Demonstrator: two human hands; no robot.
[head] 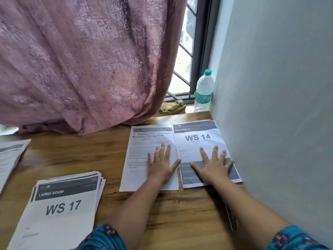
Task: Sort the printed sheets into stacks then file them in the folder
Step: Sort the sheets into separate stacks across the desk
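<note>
Both hands lie flat with fingers straight and spread, palms down, gripping nothing. The left hand (161, 164) presses on a white printed sheet headed "Charging Small Items and Returning Them to Place" (144, 152), over its right half. The right hand (212, 165) presses on a white printed sheet with a grey header band reading "BALCONY 2" and "WS 14" (197, 138), fingers across the dark grey block near its lower edge. More sheet edges show under the WS 14 sheet, so it tops a thin stack. The two sheets lie side by side, edges touching or slightly overlapping, at the far right corner of the brown wooden table (180, 210), the WS 14 sheet up against the pale grey wall (279, 105). Both forearms are bare, with teal patterned sleeves (106, 237) at the bottom edge of the view. Toward the near left corner sits a fanned stack of white printed sheets topped by a "LIVING ROOM" "WS 17" page (61, 208), well apart from the hands. At the left edge of the table more printed sheets with a grey band (10, 156) are partly cut off. A mauve patterned curtain (86, 60) hangs over the far edge. On the sill beyond the far right corner stand a clear plastic water bottle with a teal cap and label (203, 91) and a crumpled beige cloth (173, 107), beside a dark-framed window with a grille (196, 51).
</note>
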